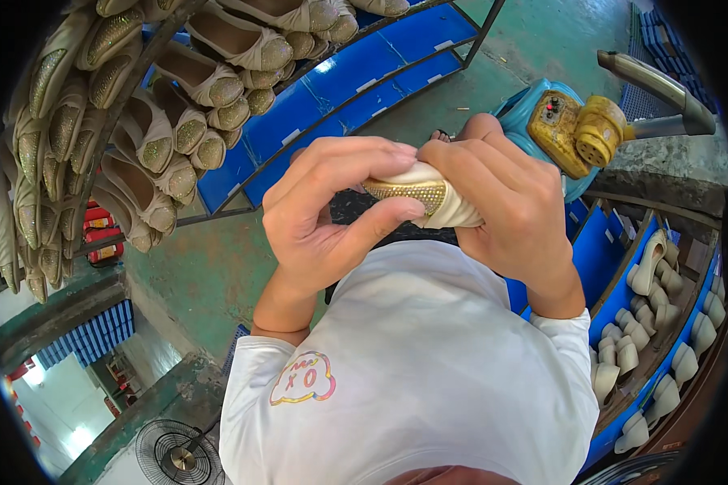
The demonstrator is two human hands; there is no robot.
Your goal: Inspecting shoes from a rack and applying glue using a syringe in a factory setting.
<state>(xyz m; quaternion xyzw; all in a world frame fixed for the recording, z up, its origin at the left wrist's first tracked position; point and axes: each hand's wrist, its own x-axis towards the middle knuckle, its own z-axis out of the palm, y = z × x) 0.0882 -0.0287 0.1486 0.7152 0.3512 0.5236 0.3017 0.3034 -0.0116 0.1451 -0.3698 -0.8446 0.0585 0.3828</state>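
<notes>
Between my two hands, in front of my chest, is a cream shoe (459, 212) with a glittering studded toe. My left hand (332, 206) pinches the toe end, thumb along the studded part and fingers over its far edge. Around the shoe's cream part, my right hand (514, 198) is wrapped with curled fingers. Much of the shoe is hidden under my fingers and palms.
A rack at the upper left carries many cream shoes (141, 133) with glittery toes. Blue shelves (332, 89) stand beyond. A yellow and turquoise machine (558, 129) is ahead right. Shelves of pale shoes (643, 323) are at my right; a fan (178, 457) is lower left.
</notes>
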